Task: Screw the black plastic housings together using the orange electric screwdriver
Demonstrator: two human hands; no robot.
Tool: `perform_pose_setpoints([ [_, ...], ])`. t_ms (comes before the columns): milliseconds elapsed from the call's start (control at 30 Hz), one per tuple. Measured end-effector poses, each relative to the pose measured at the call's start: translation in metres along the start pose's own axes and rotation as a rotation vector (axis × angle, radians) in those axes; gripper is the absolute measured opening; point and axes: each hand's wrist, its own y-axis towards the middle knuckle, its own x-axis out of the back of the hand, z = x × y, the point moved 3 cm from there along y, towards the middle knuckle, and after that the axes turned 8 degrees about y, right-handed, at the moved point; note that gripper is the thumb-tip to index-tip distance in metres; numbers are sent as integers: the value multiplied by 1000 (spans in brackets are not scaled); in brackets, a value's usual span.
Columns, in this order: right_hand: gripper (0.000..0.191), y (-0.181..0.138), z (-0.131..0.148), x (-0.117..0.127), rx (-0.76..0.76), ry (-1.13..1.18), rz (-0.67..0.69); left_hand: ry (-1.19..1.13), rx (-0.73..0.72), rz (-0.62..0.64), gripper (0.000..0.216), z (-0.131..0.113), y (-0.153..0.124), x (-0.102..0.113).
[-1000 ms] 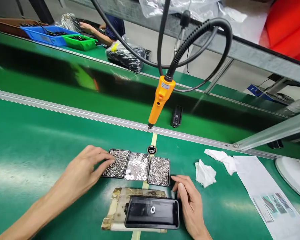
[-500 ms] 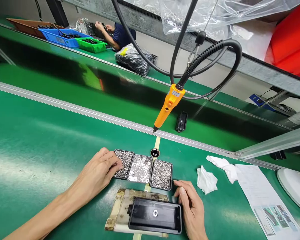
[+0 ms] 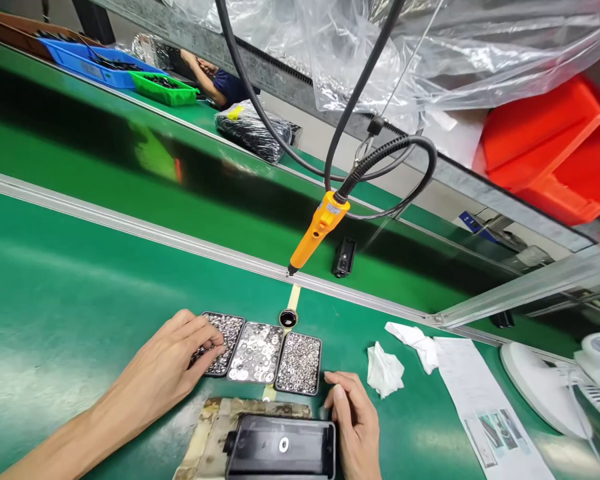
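Note:
My left hand (image 3: 173, 357) is over the left black tray (image 3: 229, 331) of small metal nuts, its thumb and fingertips pinched together among them. Whatever it pinches is too small to make out. Beside that tray stand one of flat silver washers (image 3: 255, 353) and one of small metal rings (image 3: 299, 363). My right hand (image 3: 354, 420) lies at the right end of a black rectangular housing (image 3: 260, 457), fingers curled and thumb near the index finger; anything inside is hidden. A single washer (image 3: 283, 444) sits in the housing, which rests on a worn, taped block (image 3: 203, 437).
An orange electric screwdriver (image 3: 313, 233) hangs from a cable above the trays. A round black-rimmed part (image 3: 288, 319) sits behind them. Crumpled white tissues (image 3: 384, 370), a printed sheet (image 3: 473, 393) and a white fan base (image 3: 540, 387) are rightward. A co-worker's arm (image 3: 205, 79) shows beyond the partition.
The camera view has shifted, so the bench items appear further left and lower. My left hand stays at the left tray and my right hand stays beside the housing.

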Motion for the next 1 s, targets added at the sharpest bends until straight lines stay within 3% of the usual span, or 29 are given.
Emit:
perform_pose_setpoints([
  [167,32,0,-9,3,2,36,-70,-64,13,-97,29,0,-2,0],
  [300,41,15,-16,13,-101,134,-93,-83,61,-177,28,-2,-3,2],
  [433,43,61,24,12,-36,30,-109,-94,23,-255,29,-7,-3,0],
  [533,43,112,69,-12,90,-49,-94,-109,1,-282,29,-9,0,0],
  [600,52,147,92,-37,161,-27,-44,-125,-23,-283,27,-9,2,2],
  [667,66,176,106,-62,220,33,31,-145,-62,-294,21,-7,3,4],
  [733,64,194,111,-82,234,106,102,-158,-82,-276,17,-3,2,3],
  [867,43,193,110,-92,194,159,109,-173,13,-143,22,8,-2,-6],
  [1000,51,164,115,-81,151,378,158,-261,105,-59,30,4,-2,-6],
])
